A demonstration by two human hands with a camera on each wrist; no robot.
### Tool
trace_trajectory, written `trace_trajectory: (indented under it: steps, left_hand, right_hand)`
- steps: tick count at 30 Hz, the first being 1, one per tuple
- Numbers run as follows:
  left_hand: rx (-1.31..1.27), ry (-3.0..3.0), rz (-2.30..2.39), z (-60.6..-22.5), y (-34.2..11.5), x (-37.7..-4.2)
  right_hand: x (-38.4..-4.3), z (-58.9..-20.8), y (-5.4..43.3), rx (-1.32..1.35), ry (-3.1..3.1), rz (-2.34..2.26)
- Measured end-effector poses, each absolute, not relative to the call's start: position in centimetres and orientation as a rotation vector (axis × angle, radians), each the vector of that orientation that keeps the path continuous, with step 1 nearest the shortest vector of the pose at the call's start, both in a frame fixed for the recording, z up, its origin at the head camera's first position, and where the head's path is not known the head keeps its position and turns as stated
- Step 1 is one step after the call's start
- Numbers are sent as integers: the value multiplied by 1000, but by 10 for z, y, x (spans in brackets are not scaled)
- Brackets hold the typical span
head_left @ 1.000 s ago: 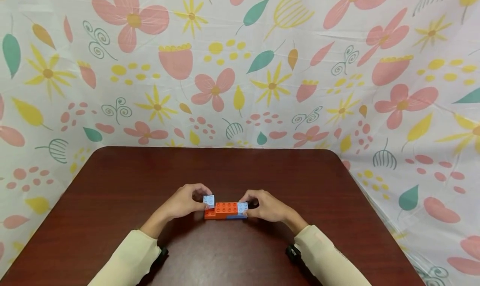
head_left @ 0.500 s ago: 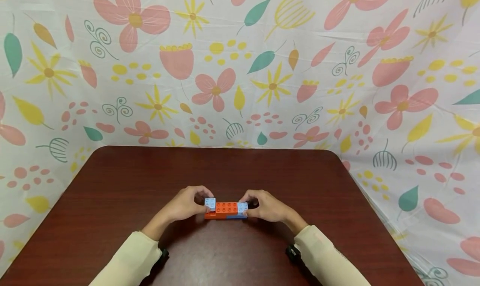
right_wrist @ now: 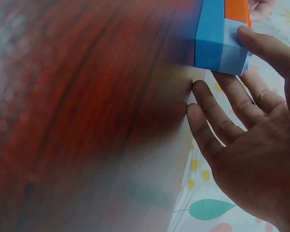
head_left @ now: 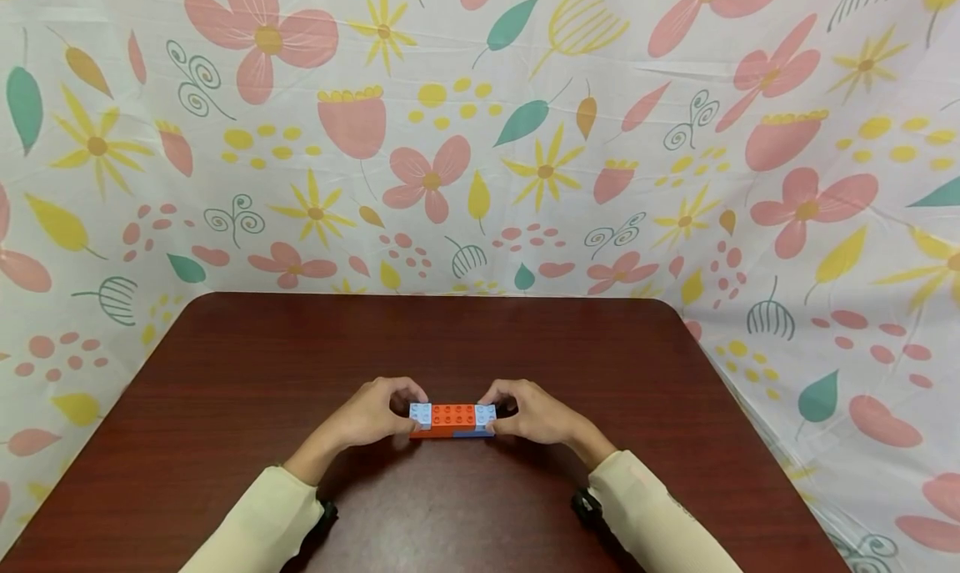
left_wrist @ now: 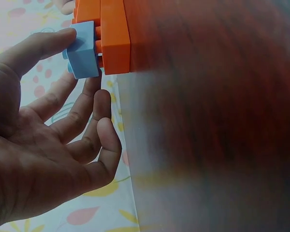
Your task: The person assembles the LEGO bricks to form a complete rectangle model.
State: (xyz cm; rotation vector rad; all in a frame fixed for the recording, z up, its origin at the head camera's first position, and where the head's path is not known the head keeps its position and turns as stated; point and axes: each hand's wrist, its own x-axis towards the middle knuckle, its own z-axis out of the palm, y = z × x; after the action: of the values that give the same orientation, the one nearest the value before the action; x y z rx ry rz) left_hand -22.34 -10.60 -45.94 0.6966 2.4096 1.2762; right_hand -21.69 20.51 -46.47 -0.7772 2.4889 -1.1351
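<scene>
My left hand (head_left: pixel 377 410) pinches a small light blue toy brick (left_wrist: pixel 83 55) between thumb and fingers, over the left end of a low brick wall. In the left wrist view a narrow gap with orange studs showing separates it from the lower orange brick (left_wrist: pixel 117 41). With its thumb and fingers my right hand (head_left: pixel 536 412) grips another light blue brick (right_wrist: pixel 233 50) at the right end, flush on a darker blue brick (right_wrist: pixel 209 41). Between the two light blue bricks sits an upper orange brick (head_left: pixel 453 414), studs up.
The wall of bricks rests on a dark brown wooden table (head_left: pixel 450 339) with rounded far corners. Behind and beside it hangs a white cloth (head_left: pixel 480 173) printed with flowers and leaves. Black straps (head_left: pixel 587 508) show at the wrists, below pale sleeves (head_left: pixel 255 515).
My left hand has lowered its light blue brick from above the wall onto the left end, level with the upper orange brick. The right hand has stayed in place.
</scene>
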Motion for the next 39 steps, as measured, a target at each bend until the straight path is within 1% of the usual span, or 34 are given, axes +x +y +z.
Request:
trace_trajectory:
  steps: [14, 39]
  left_hand:
    - [729, 2434, 1254, -462, -107, -227]
    - [727, 2378, 1307, -465, -110, -230]
  right_hand:
    - [-217, -465, 206, -747, 2485, -1137]
    - [-217, -464, 206, -780, 2487, -1135]
